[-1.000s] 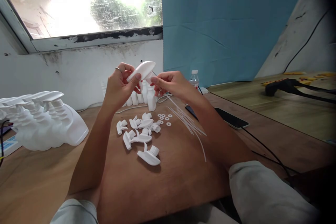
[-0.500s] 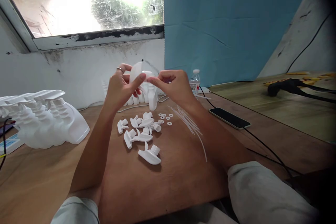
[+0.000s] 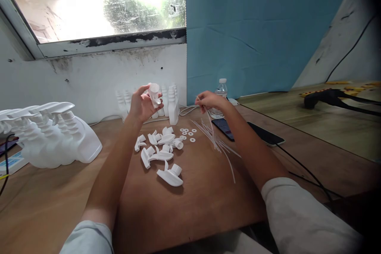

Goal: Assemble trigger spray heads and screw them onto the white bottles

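My left hand (image 3: 139, 106) is raised above the table, its fingers closed round a white trigger sprayer head (image 3: 154, 92) with its round collar turned up toward me. My right hand (image 3: 210, 100) is off to the right, pinching a thin white plastic tube (image 3: 210, 121) that slants down over the loose pile of tubes (image 3: 218, 145). Several more white sprayer heads (image 3: 170, 175) lie on the table between my forearms. Small white ring washers (image 3: 192, 140) are scattered beside them.
White bottles (image 3: 173, 107) stand by the wall behind my left hand. More white ribbed bottles (image 3: 62, 139) lie stacked at the left. A clear water bottle (image 3: 222, 87), a dark phone (image 3: 223, 129) and another phone with a cable (image 3: 266, 133) are at the right of the wooden table (image 3: 190, 210).
My hands have moved apart. The left has turned the sprayer head collar-up and lowered it slightly; the right has moved right and now pinches a thin tube above the pile.
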`<state>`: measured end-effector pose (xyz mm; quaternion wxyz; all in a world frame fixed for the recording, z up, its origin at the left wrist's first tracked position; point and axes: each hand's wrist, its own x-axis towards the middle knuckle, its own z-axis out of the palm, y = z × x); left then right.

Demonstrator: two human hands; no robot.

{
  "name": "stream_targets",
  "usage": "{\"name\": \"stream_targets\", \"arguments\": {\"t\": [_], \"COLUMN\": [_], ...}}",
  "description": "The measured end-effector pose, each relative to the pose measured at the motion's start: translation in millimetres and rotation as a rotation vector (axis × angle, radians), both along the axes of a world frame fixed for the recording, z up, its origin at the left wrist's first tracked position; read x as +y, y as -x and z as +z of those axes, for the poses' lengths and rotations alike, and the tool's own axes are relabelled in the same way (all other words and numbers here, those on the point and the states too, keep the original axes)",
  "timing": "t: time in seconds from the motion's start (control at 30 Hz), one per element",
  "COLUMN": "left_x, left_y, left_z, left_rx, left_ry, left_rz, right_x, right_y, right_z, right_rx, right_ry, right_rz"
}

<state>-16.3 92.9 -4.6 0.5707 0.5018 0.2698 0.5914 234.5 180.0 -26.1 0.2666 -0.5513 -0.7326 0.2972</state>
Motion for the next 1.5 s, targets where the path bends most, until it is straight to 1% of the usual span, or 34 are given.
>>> {"name": "stream_targets", "arguments": {"t": [0.07, 0.13, 0.2, 0.27, 0.3, 0.37, 0.43, 0.47, 0.53, 0.63, 0.73, 0.83, 0.93, 1.03, 1.13, 1.23, 1.37, 1.43, 1.5], "left_x": [12.1, 20.1, 24.5, 26.3, 26.7, 27.0, 27.1, 27.2, 27.6, 28.4, 28.3, 26.9, 25.9, 27.3, 29.2, 27.6, 22.2, 21.4, 22.4], "left_y": [0.3, 1.1, 2.5, 3.8, 4.2, 4.1, 2.4, 1.2, -1.6, -5.5, -8.4, -10.4, -11.4, -11.1, -11.0, -13.1, -16.7, -16.4, -14.5], "left_z": [-10.2, -16.7, -19.5, -20.0, -19.8, -19.7, -20.4, -21.0, -22.6, -24.9, -25.8, -25.3, -25.1, -26.4, -28.3, -28.4, -26.3, -25.5, -25.0], "left_rx": [-0.037, -0.055, -0.065, -0.060, -0.051, -0.024, 0.008, 0.025, 0.054, 0.072, 0.069, 0.084, 0.106, 0.119, 0.170, 0.224, 0.253, 0.255, 0.245], "left_ry": [0.107, 0.178, 0.215, 0.230, 0.234, 0.242, 0.247, 0.247, 0.242, 0.228, 0.203, 0.194, 0.198, 0.179, 0.141, 0.093, 0.056, 0.043, 0.048], "left_rz": [-0.017, -0.025, -0.032, -0.021, -0.007, 0.024, 0.045, 0.054, 0.069, 0.099, 0.119, 0.114, 0.118, 0.130, 0.173, 0.232, 0.295, 0.316, 0.314], "right_x": [9.6, 16.4, 18.5, 12.6, 5.9, -14.5, -41.3, -55.1, -79.2, -99.2, -101.5, -96.9, -92.6, -91.1, -92.9, -97.3, -102.8, -103.2, -101.4], "right_y": [-3.2, -7.9, -12.9, -16.1, -16.1, -12.1, -3.3, 2.2, 13.5, 27.9, 37.7, 43.0, 44.8, 45.1, 45.6, 47.7, 52.6, 54.0, 53.6], "right_z": [-8.6, -11.2, -6.9, 3.1, 9.5, 23.3, 35.7, 40.6, 46.7, 47.1, 41.7, 36.1, 32.9, 32.1, 32.1, 31.5, 30.1, 30.0, 30.4], "right_rx": [-0.184, -0.286, -0.324, -0.282, -0.208, 0.031, 0.300, 0.375, 0.440, 0.489, 0.537, 0.522, 0.435, 0.322, 0.231, 0.185, 0.169, 0.192, 0.258], "right_ry": [0.078, 0.081, 0.002, -0.127, -0.190, -0.277, -0.319, -0.320, -0.302, -0.344, -0.423, -0.486, -0.546, -0.658, -0.768, -0.834, -0.855, -0.829, -0.762], "right_rz": [-0.028, -0.077, -0.126, -0.120, -0.077, 0.084, 0.276, 0.360, 0.489, 0.575, 0.581, 0.539, 0.487, 0.453, 0.434, 0.423, 0.416, 0.421, 0.433]}}
